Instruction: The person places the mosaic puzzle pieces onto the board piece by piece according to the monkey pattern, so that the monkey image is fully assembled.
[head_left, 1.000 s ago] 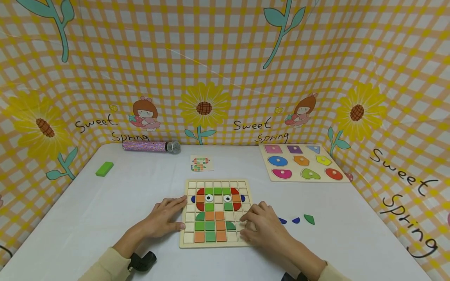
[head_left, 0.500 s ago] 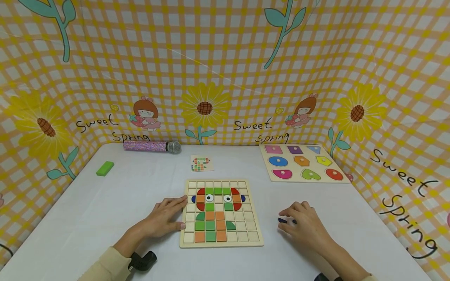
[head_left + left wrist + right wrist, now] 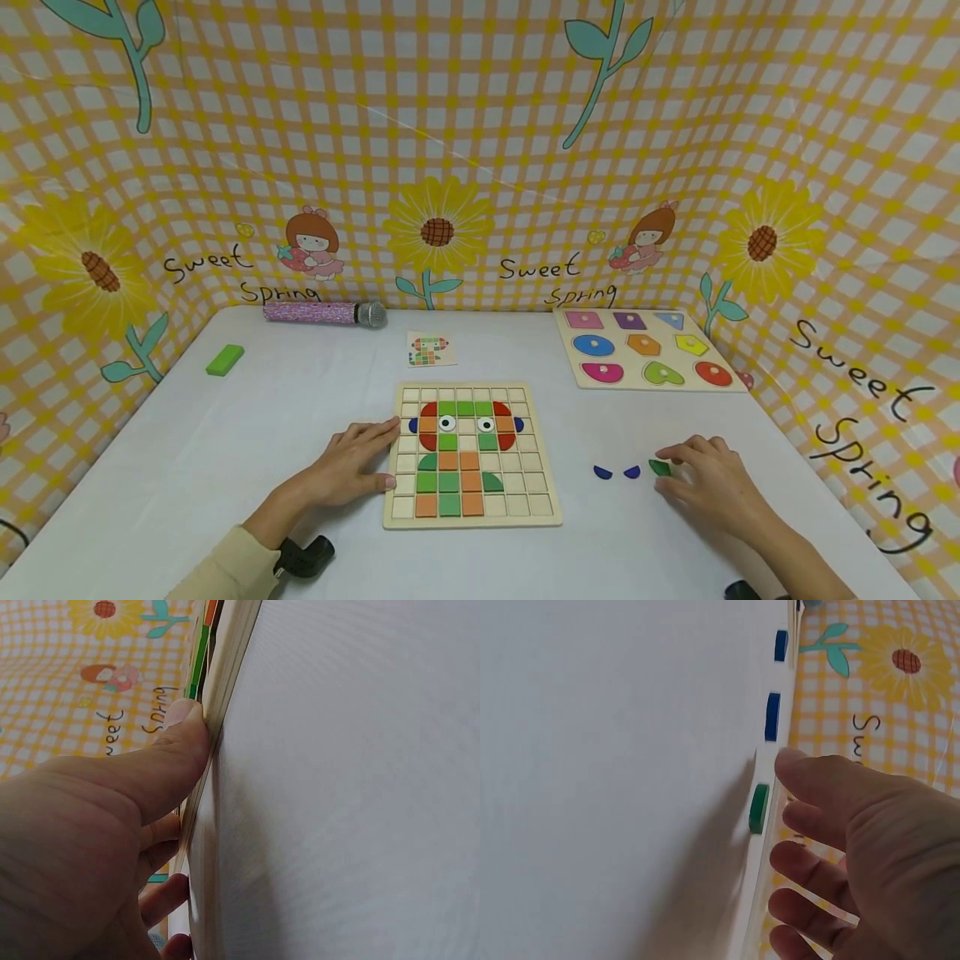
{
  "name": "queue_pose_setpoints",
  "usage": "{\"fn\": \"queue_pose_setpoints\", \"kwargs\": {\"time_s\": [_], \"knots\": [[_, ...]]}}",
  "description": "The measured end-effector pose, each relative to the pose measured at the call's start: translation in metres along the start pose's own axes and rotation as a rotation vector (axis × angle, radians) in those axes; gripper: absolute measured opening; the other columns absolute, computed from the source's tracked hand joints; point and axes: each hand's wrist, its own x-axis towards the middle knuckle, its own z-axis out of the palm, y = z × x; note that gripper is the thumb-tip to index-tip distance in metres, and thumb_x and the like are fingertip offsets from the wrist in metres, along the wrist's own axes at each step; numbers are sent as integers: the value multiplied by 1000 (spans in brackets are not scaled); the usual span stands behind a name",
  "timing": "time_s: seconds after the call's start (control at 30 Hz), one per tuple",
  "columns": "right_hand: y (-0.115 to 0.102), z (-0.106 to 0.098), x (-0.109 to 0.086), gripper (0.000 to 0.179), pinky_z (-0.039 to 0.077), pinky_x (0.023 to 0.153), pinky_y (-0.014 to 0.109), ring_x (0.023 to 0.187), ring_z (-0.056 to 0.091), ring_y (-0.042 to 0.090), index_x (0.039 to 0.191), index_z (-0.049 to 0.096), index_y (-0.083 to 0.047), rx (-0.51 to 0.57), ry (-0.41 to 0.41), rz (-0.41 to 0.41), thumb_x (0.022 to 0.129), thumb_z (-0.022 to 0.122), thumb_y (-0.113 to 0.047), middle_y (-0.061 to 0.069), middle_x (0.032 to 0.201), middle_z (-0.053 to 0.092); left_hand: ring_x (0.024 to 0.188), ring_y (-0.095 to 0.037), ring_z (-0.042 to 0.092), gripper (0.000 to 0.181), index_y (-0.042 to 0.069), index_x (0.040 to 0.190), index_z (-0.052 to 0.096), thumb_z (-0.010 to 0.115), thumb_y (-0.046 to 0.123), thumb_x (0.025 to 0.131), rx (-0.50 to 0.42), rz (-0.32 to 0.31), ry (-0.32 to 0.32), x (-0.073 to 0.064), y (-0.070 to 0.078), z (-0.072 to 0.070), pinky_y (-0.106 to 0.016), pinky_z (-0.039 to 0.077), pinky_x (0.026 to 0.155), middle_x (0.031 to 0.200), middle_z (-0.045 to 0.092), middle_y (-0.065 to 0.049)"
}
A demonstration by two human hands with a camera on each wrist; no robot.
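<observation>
A wooden grid board [image 3: 531, 508] lies mid-table, partly filled with coloured tiles that form a figure with two eyes. Along its left edge rests my left hand [image 3: 341, 467], thumb and fingertips touching the side; the left wrist view shows the thumb [image 3: 176, 750] against the wooden rim. My right hand [image 3: 708, 483] hovers over a green quarter-round piece [image 3: 659, 467], fingers spread around it. In the right wrist view the green piece [image 3: 759, 808] stays on the table, apart from the fingertips. Two dark blue half-round pieces, one [image 3: 602, 472] left of the other [image 3: 632, 472], lie beside it.
A small picture card [image 3: 431, 349] lies behind the board. At the back right is a shape puzzle board [image 3: 622, 375] with knobbed pieces. A glittery microphone [image 3: 322, 313] lies at the back left, and a green block [image 3: 225, 360] at far left.
My right hand has moved right from the board's edge, past the blue pieces, to the green piece. The board's right side and the blue pieces now show. My left hand has stayed put.
</observation>
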Motion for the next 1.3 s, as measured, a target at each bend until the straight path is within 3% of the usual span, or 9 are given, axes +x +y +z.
{"fn": "queue_pose_setpoints", "kwargs": {"time_s": [0.5, 0.83, 1.03, 1.3], "knots": [[19, 1, 3, 25, 33, 71, 32, 87, 48, 18, 99, 71, -18, 8, -109, 20, 75, 76, -23, -4, 89, 61, 134, -35, 31, 76, 5, 145, 35, 64, 42, 86, 9, 21, 0, -1, -1, 0, -58, 26, 101, 155, 29, -10], [22, -1, 4, 21, 34, 73, 35, 88, 49, 19, 94, 72, -18, 22, -83, 0, 75, 77, -24, -6, 86, 60, 135, -35, 30, 75, 6, 145, 35, 65, 40, 85, -5, 1, -4, 0, 0, 0, -57, 25, 101, 156, 29, -9], [7, -6, 4, 19, 34, 76, 37, 91, 46, 18, 94, 72, -20, 49, -52, -22, 76, 76, -23, -6, 88, 61, 135, -34, 31, 75, 7, 145, 35, 66, 39, 85, 5, 8, -1, 0, -1, 1, -58, 25, 101, 156, 29, -8], [-35, -7, 12, 20, 36, 76, 35, 90, 44, 12, 94, 72, -22, 70, 8, -126, 75, 78, -21, -8, 89, 61, 134, -36, 31, 76, 5, 145, 35, 65, 41, 85, -8, 16, 2, 0, -1, 0, -60, 24, 103, 155, 29, -11]]}}
